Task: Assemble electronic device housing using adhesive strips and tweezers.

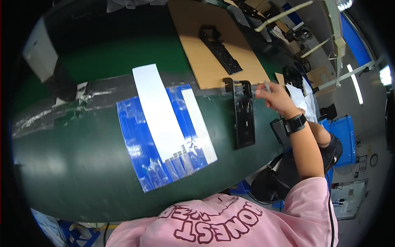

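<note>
My right hand (275, 99), with a black band on its wrist, is raised at the right side of the table. Its thumb and fingers pinch a small grey piece (267, 86), too small to name. Just left of that hand stands a long black plastic bracket (244, 117), lying lengthwise on the table and apart from the fingers. A white sheet (158, 107) with a row of small grey strips (176, 155) at its near end lies on a blue plastic board (138, 136). My left hand does not show.
Another black plastic part (220, 49) rests on a cardboard sheet (187, 39) at the far side of the green table (74, 164). Close on the right is a co-worker's arm (321, 135). A cream strip (199, 125) lies on the blue board's right side.
</note>
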Motion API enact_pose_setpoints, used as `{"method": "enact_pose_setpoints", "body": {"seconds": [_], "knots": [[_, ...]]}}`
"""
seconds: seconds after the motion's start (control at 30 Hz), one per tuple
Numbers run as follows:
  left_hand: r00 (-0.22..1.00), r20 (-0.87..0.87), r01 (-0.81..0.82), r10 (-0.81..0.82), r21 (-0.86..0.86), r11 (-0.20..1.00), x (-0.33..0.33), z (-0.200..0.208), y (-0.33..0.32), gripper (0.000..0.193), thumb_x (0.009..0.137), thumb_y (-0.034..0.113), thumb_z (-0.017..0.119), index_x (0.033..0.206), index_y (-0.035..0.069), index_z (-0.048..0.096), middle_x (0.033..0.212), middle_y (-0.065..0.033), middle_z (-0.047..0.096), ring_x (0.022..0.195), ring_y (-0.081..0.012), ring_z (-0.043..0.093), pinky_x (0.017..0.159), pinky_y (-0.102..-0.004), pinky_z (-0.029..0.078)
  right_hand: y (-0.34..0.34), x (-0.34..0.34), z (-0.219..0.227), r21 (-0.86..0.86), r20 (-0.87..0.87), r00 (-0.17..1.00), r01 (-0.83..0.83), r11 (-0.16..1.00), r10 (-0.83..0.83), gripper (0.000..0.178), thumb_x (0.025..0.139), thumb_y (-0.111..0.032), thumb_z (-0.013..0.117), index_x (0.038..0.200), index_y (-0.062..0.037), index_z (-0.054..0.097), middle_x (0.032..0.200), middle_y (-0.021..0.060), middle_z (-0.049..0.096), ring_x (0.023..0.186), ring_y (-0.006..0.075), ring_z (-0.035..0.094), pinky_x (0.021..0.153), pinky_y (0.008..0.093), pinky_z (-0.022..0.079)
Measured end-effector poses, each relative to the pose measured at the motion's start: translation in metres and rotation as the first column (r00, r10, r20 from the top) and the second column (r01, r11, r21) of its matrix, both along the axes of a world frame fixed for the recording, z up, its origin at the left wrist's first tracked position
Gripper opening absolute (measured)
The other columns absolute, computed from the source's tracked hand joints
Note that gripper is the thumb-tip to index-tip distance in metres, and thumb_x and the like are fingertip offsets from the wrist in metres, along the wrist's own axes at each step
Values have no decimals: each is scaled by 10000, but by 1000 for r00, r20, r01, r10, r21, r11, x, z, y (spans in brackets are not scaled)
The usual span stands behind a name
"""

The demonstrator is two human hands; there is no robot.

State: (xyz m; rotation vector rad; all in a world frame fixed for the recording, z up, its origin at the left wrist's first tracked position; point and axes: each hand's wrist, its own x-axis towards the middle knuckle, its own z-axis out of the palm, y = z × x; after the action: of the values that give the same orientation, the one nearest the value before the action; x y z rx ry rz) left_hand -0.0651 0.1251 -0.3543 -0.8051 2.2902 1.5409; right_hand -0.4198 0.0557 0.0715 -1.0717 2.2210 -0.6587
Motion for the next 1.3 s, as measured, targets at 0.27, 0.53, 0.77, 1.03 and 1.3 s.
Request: {"method": "enact_pose_setpoints", "body": {"seconds": [0.27, 0.53, 0.77, 1.03, 1.3], "knots": [[999, 36, 0, 0, 12, 1000, 93, -5, 206, 293, 809, 177, 441, 1033, 26, 555, 937, -159, 599, 846, -258, 573, 769, -342, 438, 105, 140, 8, -675, 482, 694, -95, 732, 535, 229, 842, -83, 452, 998, 63, 533, 871, 173, 609, 419, 51, 371, 381, 164, 294], [971, -5, 238, -240, -115, 964, 147, 3, 264, 288, 805, 175, 440, 1021, 28, 561, 929, -167, 596, 844, -272, 571, 770, -353, 436, 165, 194, 55, -818, 274, 420, -372, 439, 865, 262, 839, -182, 468, 963, 26, 568, 797, 118, 616, 480, 62, 409, 418, 173, 303], [969, -157, 127, -190, -340, 932, 93, -9, 206, 284, 802, 173, 440, 1012, 30, 567, 921, -175, 594, 841, -284, 570, 770, -363, 434, 153, 212, 85, -804, 102, 330, -528, 273, 939, 238, 831, -161, 480, 934, 28, 580, 795, 111, 624, 499, 55, 427, 426, 165, 310], [937, -342, -144, -66, -553, 821, -21, 20, 62, 279, 799, 170, 440, 1000, 32, 574, 912, -183, 592, 839, -297, 569, 771, -374, 432, 134, 174, 28, -721, 657, 103, -206, 662, 747, 180, 834, -79, 470, 957, 5, 571, 813, 103, 617, 525, 42, 464, 438, 163, 349], [832, -548, -353, -86, -643, 680, -132, 62, -49, 275, 795, 168, 440, 989, 33, 581, 904, -192, 590, 836, -311, 567, 772, -385, 430, 127, 148, 7, -659, 658, 270, -245, 711, 703, 227, 868, -101, 463, 1026, 15, 578, 821, 70, 595, 544, 45, 418, 472, 178, 341]]}}
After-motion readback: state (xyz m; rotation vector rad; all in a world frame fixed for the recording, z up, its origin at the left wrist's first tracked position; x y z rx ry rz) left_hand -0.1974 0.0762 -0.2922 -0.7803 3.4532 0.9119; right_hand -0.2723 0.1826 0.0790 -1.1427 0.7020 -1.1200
